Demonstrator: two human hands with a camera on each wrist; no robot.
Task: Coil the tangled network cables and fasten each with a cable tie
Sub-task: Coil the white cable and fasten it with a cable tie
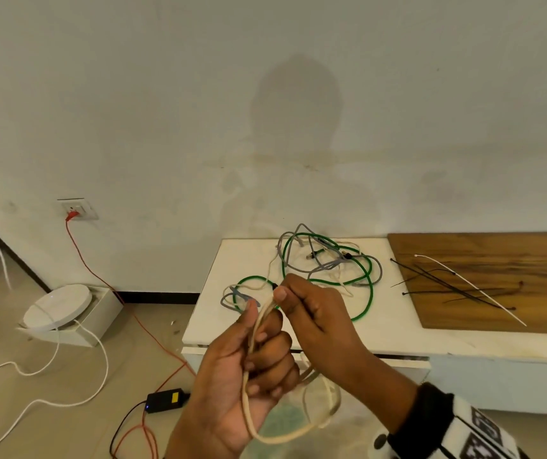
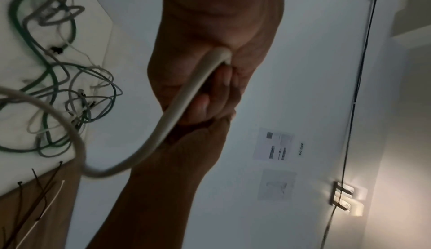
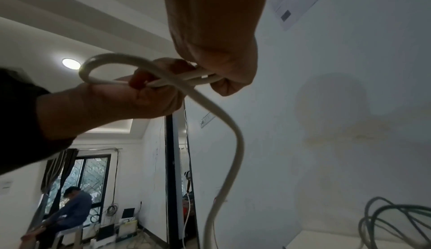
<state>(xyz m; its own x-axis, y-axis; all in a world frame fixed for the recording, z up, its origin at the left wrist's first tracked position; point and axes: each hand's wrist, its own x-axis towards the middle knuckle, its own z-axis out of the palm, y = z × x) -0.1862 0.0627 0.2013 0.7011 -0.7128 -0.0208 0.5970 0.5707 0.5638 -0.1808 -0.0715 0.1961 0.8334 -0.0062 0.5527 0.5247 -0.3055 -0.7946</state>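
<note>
A cream network cable (image 1: 298, 432) hangs in loops in front of the table edge. My left hand (image 1: 252, 356) grips the gathered loops in a fist, seen close in the left wrist view as cream cable (image 2: 186, 94) leaving the palm. My right hand (image 1: 301, 303) pinches the same cable (image 3: 193, 79) just above the left fist, right beside the left hand (image 3: 144, 94). The cable's far end trails into a tangle of green (image 1: 361, 286) and grey (image 1: 325, 266) cables on the white table (image 1: 232, 260). Several black cable ties (image 1: 447, 286) and a white one (image 1: 484, 293) lie on a wooden board (image 1: 513, 256).
On the floor to the left sit a round white device (image 1: 57, 306) on a box, a white cord (image 1: 33, 369), a red cord (image 1: 100, 279) from a wall socket (image 1: 76, 210), and a black adapter (image 1: 166, 399). A seated person (image 3: 70, 214) is far behind.
</note>
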